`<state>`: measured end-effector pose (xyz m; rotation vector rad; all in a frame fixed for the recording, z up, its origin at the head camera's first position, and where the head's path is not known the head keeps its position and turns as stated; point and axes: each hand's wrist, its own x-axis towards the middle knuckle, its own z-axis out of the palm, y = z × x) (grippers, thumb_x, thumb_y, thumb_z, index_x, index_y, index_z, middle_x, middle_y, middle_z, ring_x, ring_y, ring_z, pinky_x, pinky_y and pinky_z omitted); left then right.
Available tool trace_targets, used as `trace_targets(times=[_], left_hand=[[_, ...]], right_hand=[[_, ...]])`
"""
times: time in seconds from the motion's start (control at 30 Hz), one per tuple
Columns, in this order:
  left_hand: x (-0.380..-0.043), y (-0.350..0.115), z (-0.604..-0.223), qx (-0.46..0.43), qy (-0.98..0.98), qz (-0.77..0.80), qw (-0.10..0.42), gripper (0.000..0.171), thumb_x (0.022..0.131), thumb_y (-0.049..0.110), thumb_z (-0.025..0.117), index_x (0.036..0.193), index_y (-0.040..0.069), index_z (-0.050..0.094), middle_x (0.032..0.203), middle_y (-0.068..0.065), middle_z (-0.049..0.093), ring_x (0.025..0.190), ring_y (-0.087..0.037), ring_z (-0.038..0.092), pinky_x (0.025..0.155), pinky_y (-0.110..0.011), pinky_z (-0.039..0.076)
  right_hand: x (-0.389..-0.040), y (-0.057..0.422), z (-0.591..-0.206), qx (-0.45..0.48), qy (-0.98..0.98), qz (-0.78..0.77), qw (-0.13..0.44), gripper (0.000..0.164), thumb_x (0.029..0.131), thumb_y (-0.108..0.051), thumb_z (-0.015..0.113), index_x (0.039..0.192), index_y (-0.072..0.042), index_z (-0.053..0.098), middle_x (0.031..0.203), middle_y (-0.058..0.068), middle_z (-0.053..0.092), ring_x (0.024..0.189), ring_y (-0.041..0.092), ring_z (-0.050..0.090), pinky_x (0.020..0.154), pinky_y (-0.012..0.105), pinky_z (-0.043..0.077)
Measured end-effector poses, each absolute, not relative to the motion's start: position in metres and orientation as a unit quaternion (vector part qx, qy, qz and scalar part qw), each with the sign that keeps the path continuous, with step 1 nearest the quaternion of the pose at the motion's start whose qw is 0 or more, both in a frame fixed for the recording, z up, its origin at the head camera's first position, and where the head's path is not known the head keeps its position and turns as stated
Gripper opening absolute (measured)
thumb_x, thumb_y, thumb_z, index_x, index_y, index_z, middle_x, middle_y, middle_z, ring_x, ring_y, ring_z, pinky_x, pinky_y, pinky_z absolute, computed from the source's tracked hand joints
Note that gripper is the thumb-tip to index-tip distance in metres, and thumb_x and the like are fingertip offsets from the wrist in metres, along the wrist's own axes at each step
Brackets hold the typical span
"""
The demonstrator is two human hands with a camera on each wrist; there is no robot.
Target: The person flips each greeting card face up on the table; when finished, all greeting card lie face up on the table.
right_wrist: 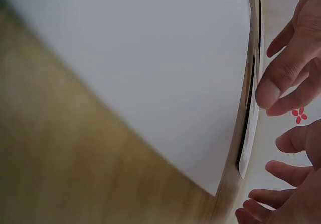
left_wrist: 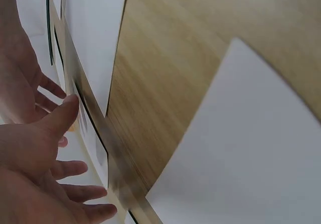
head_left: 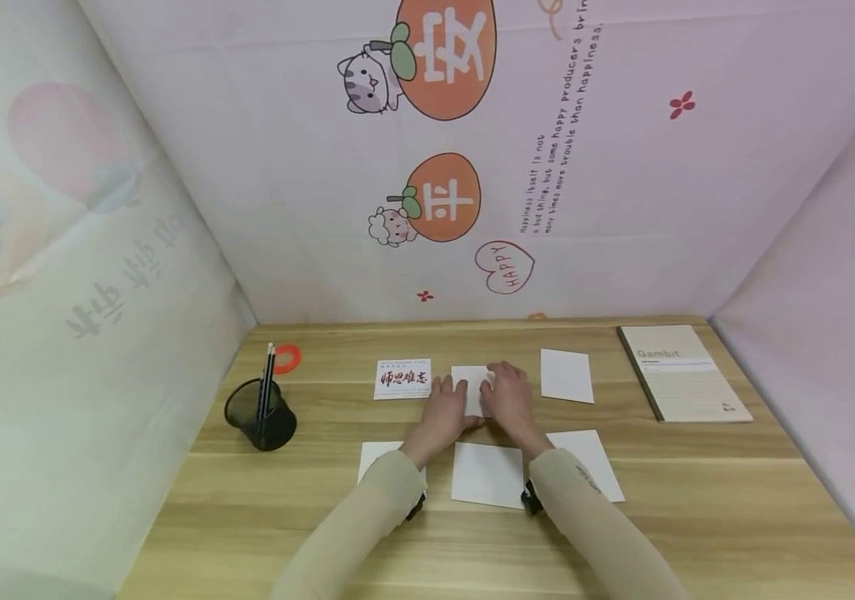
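Neither hand pinches anything in the head view: the left hand (head_left: 444, 410) and the right hand (head_left: 510, 404) have their fingers spread, at about eight and three o'clock of the blank card (head_left: 477, 393), which lies between them on the wooden desk (head_left: 307, 533). The printed card (head_left: 402, 379) sits at its nine o'clock, the far white card (head_left: 567, 376) at three, the near white card (head_left: 487, 475) at six. The blank card should prove light and fairly stiff (its crisp, straight edges suggest thick paper), though liable to slide on wood and crease under a hard squeeze; its opposite edges, at nine and three, look the best hold.

The left wrist view shows the left thumb and fingers apart near a card's edge; whether they touch it, I cannot tell. A large white card (left_wrist: 241, 148) fills four o'clock.

In the right wrist view, the right hand's fingers, at four o'clock, are separated and slightly bent. So thin an edge probably calls for a fingertip under a corner.
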<state>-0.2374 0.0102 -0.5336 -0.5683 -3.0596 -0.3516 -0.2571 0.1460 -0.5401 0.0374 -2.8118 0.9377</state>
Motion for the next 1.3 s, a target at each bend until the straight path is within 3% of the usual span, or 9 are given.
trace_targets(times=[0.23,0.97,1.3], left_hand=[[-0.236,0.015,-0.531,-0.17,-0.978,-0.121,-0.012,0.074,0.08,0.046,0.075,0.132,-0.002,0.051,0.134,-0.03,0.049,0.127,-0.045,0.041,0.107,-0.046,0.037],[-0.242,0.019,-0.532,-0.191,-0.974,-0.12,-0.016,0.062,0.081,0.042,0.075,0.123,0.001,0.057,0.128,-0.024,0.055,0.126,-0.038,0.046,0.111,-0.045,0.031],[-0.243,0.018,-0.532,-0.186,-0.975,-0.121,-0.021,0.061,0.082,0.042,0.074,0.124,0.001,0.057,0.133,-0.026,0.051,0.129,-0.04,0.044,0.111,-0.044,0.031]], right_hand=[[-0.257,0.153,-0.539,-0.007,-0.953,0.3,0.035,0.042,0.091,-0.017,0.059,0.127,0.004,0.055,0.136,0.031,0.047,0.126,0.05,0.04,0.098,0.067,0.034],[-0.261,0.161,-0.537,-0.009,-0.934,0.356,0.021,0.042,0.094,-0.017,0.055,0.13,0.005,0.053,0.127,0.027,0.057,0.117,0.046,0.052,0.094,0.054,0.046],[-0.264,0.163,-0.534,-0.034,-0.881,0.471,-0.026,0.045,0.098,-0.018,0.049,0.138,0.002,0.045,0.141,0.026,0.045,0.13,0.041,0.041,0.104,0.052,0.038]])
